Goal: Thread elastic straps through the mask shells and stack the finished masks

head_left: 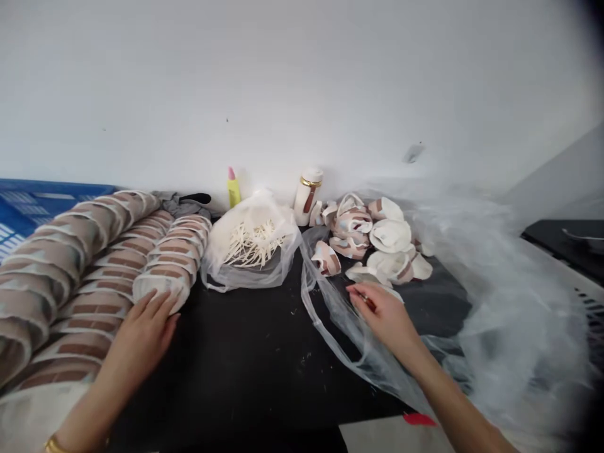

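Observation:
My left hand (146, 333) rests with its fingers stretched over the white end of the shortest stack of nested fabric pieces (174, 251), patterned in brown, beige and white. Beside it lie two longer stacks (85, 239) of like pieces. My right hand (384, 314) is closed, with a small brown, shiny thing between its fingers that I cannot make out. It hovers over a clear plastic bag (344, 327), just in front of a heap of loose fabric pieces (391, 236) in the same colours.
Cream strips fill a white plastic bag (255, 242) at the back middle. A yellow bottle with a pink tip (233, 189) and a white flask (307, 198) stand by the wall. At left is a blue crate (51, 195); clear plastic sheeting (519, 314) covers the right.

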Motion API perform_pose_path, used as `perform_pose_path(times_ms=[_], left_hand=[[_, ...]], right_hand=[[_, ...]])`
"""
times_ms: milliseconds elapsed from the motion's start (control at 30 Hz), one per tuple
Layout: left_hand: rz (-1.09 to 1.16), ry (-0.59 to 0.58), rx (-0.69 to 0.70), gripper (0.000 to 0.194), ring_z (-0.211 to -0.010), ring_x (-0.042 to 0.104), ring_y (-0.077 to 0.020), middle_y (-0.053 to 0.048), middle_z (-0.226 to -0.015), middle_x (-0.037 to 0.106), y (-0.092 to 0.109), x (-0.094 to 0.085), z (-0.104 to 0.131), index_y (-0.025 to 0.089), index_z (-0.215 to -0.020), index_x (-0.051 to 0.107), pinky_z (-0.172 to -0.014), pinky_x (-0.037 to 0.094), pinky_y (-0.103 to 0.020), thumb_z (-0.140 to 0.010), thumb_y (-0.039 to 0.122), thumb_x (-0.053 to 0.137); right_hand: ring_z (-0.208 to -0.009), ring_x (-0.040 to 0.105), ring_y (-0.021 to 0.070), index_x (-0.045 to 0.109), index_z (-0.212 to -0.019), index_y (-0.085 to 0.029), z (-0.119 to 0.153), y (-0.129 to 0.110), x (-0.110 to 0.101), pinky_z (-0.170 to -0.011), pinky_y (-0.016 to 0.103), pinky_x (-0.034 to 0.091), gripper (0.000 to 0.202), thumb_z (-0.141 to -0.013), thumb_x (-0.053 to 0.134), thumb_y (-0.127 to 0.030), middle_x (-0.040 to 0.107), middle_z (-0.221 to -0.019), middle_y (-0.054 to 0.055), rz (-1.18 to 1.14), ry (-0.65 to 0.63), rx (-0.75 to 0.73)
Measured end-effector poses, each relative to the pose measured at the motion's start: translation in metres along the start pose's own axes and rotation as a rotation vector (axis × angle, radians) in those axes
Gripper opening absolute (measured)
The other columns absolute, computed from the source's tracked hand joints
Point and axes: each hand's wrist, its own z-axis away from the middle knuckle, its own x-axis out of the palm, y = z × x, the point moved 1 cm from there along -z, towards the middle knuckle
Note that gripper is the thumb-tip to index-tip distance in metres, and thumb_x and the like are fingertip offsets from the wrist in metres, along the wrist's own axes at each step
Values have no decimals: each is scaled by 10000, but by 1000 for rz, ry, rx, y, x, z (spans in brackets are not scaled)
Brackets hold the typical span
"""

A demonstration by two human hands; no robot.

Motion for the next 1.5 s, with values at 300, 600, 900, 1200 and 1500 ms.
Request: perform_pose_path(times_ms=[300, 600, 900, 1200, 1500], left_hand=[[347, -4, 240, 320, -1281, 597, -258, -81, -1311, 682, 113, -7, -26, 208, -1231, 674, -1012, 575, -396, -972, 269, 497], [688, -55, -22, 305, -1106, 705, -220, -38, -1227, 726, 103, 12, 10, 303, -1215, 693, -947, 594, -308, -930, 356, 599], [1903, -282, -794, 498, -931, 657, -224, -142, -1129, 695, 146, -15, -28, 135, -1200, 667, -661, 543, -284, -919, 536, 574], [1790, -474, -971, 512, -499, 404, -48, 42, -689, 555, 125, 10, 3, 118, -1006, 617, -415, 245, -184, -729, 518, 777], [1758, -420, -1065, 571, -452, 387, -36, 56, -714, 565, 122, 9, 5, 145, -1074, 570, -363, 227, -174, -698, 505, 804]], right_hand=[[-1146, 615, 278, 640, -1217, -131, -114, -3, 36, -968, 384, 441, 352, -911, 553, -282, 650, -1263, 181, 68, -7, 240], [-947, 621, 251, 616, -809, -186, -109, -12, 19, -783, 304, 449, 150, -809, 615, -336, 688, -877, 86, -253, 107, 482], [-453, 255, 67, 516, -806, -220, 32, -97, 90, -402, 190, 200, 358, -707, 686, -519, 359, -576, -88, -1291, -204, 750], [-562, 401, 115, 550, -1312, -245, 47, -95, 121, -509, 235, 335, 563, -793, 670, -429, 495, -707, -51, -870, -458, 423], [-953, 692, 296, 500, -1409, -204, -4, -149, 140, -755, 378, 504, 592, -829, 595, -281, 622, -1261, 112, 200, -636, -18]])
